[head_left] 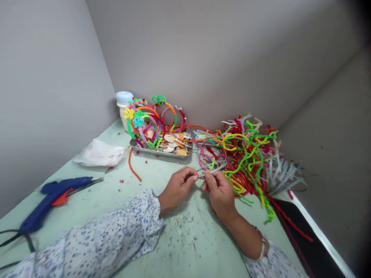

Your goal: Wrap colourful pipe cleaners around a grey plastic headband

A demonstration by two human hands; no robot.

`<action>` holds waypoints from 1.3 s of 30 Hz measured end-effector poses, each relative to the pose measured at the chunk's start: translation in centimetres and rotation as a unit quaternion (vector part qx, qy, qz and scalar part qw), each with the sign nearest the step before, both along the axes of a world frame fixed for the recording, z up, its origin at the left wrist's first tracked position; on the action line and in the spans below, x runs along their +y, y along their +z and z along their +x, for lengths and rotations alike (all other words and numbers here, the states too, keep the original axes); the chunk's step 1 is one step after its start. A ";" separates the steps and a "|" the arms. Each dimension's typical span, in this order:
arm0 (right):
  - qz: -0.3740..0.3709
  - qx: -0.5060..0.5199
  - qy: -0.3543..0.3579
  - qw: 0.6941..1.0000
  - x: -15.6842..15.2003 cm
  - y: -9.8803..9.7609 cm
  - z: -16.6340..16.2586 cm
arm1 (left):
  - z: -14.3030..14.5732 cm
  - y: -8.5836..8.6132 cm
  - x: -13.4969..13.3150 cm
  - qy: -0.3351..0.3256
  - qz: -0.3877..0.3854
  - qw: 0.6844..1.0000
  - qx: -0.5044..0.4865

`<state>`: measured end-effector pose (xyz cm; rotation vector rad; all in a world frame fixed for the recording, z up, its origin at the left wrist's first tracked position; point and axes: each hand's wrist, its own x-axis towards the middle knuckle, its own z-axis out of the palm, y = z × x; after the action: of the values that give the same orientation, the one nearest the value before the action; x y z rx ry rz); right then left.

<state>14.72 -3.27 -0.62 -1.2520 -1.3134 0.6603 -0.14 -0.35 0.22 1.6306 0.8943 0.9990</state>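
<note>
In the middle of the table, my left hand (180, 187) and my right hand (222, 193) meet with their fingertips close together. Both pinch a thin grey plastic band (218, 168), which curves up beyond the fingers. A bit of green pipe cleaner (213, 163) shows just above the band; whether it is attached I cannot tell. Right beside my right hand lies a tangled heap of coloured pipe cleaners (246, 154). Behind my hands, a metal tray (162, 154) holds shells, with several headbands wrapped in pipe cleaner (174, 116) standing in it.
To the left lies a blue glue gun (43, 204) with its cord, below a white plastic bag (100, 153). A white jar with a blue lid (124, 98) stands at the back. Grey strips (281, 173) and a black panel (298, 231) are on the right. Walls enclose the table.
</note>
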 end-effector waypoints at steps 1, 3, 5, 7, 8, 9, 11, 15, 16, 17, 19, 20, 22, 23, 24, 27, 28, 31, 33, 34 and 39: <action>0.000 0.001 0.000 1.000 0.0 0.0 0.0 | 0.0 0.0 0.0 0.000 0.000 1.000 0.001; 0.000 0.001 0.001 1.000 0.0 -0.1 0.0 | 0.0 0.0 0.0 -0.001 0.003 1.000 0.005; -0.002 0.002 0.003 1.000 0.0 -0.1 0.0 | 0.0 0.1 0.0 -0.003 0.009 1.000 0.010; -0.004 0.003 0.005 1.000 0.0 -0.2 0.0 | 0.0 0.2 0.0 -0.004 0.017 1.000 0.015; -0.005 0.004 0.006 1.000 0.0 -0.2 0.0 | 0.0 0.2 -0.1 -0.004 0.021 1.000 0.018; -0.006 0.006 0.008 1.000 0.0 -0.2 0.0 | 0.0 0.3 -0.1 -0.005 0.024 0.999 0.021; -0.008 0.008 0.010 1.000 -0.1 -0.2 0.0 | -0.1 0.4 -0.1 -0.005 0.029 0.999 0.026; -0.005 0.010 0.003 1.000 0.0 -0.1 0.0 | 0.0 0.3 -0.1 -0.012 0.004 1.000 0.003; -0.004 0.013 0.001 1.000 0.0 -0.1 0.0 | 0.1 0.3 -0.1 -0.015 -0.007 1.000 -0.010; -0.004 0.016 -0.001 1.000 0.0 -0.1 0.0 | 0.1 0.2 -0.1 -0.020 -0.019 0.999 -0.022; -0.005 0.021 -0.002 1.000 0.0 0.0 0.0 | 0.1 0.1 -0.1 -0.027 -0.036 0.998 -0.037; -0.006 0.021 -0.003 1.000 0.0 0.0 0.0 | 0.1 0.1 -0.1 -0.027 -0.042 0.998 -0.040; -0.007 0.018 -0.001 1.000 0.0 0.0 0.1 | 0.1 0.0 0.0 -0.025 -0.046 0.998 -0.037; -0.007 0.015 -0.001 1.000 0.0 0.1 0.1 | 0.1 0.0 0.0 -0.024 -0.045 0.998 -0.033; -0.007 0.013 -0.001 1.000 0.0 0.1 0.1 | 0.0 0.0 0.1 -0.024 -0.042 0.998 -0.029; -0.008 0.011 -0.003 1.000 0.0 0.2 0.1 | 0.0 -0.1 0.2 -0.026 -0.035 0.999 -0.021; -0.010 0.012 -0.001 1.000 0.0 0.2 0.1 | 0.0 -0.1 0.2 -0.027 -0.032 0.999 -0.020; -0.013 0.016 0.009 1.000 0.0 0.1 0.1 | 0.0 -0.2 0.2 -0.030 -0.026 0.999 -0.017; -0.012 0.020 0.016 1.000 0.0 0.1 0.1 | 0.1 -0.3 0.1 -0.033 -0.023 0.999 -0.016; -0.011 0.022 0.019 1.000 0.0 0.0 0.1 | 0.1 -0.3 0.1 -0.036 -0.022 0.999 -0.016; -0.004 0.030 0.024 0.999 0.0 0.0 0.1 | 0.1 -0.3 0.1 -0.047 -0.022 0.998 -0.021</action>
<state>14.82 -3.29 -0.64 -1.2016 -1.2957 0.7312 -0.02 -0.25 -0.11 1.5952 0.7987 0.9386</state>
